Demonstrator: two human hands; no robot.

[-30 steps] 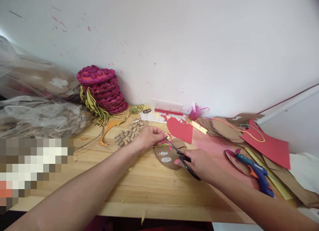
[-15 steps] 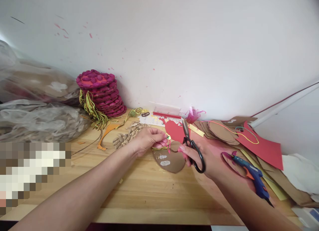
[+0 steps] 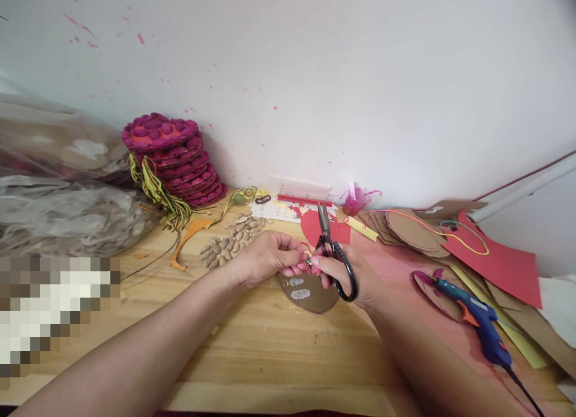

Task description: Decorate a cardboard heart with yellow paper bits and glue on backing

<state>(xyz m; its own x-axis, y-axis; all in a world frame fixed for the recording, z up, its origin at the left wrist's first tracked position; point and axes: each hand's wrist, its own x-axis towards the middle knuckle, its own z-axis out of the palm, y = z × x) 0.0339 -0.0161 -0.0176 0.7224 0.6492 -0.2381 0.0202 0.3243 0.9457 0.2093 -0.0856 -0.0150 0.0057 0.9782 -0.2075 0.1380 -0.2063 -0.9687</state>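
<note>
My left hand (image 3: 283, 255) pinches a thin multicoloured cord (image 3: 306, 248), pink, yellow and green, at the middle of the view. Right beside it, my right hand (image 3: 344, 270) holds black-handled scissors (image 3: 330, 240), blades pointing up and away from the cord. My right thumb and fingertips meet the cord close to the left fingertips. Both hands are closed, and part of the cord is hidden between them. Below the hands lies a brown cardboard disc (image 3: 310, 294) with whitish glue patches. Behind them is a red paper piece (image 3: 339, 225) on the table.
Peanuts in shells (image 3: 225, 246) lie left of my hands. A stack of magenta discs (image 3: 175, 159) with yellow-green tassels stands at the back left, near plastic bags (image 3: 67, 216). To the right are cardboard discs (image 3: 416, 231), red paper (image 3: 504, 258) and a blue glue gun (image 3: 486, 327).
My right hand has come left with the scissors until its fingertips meet the cord at my left hand. The camera view has shifted slightly.
</note>
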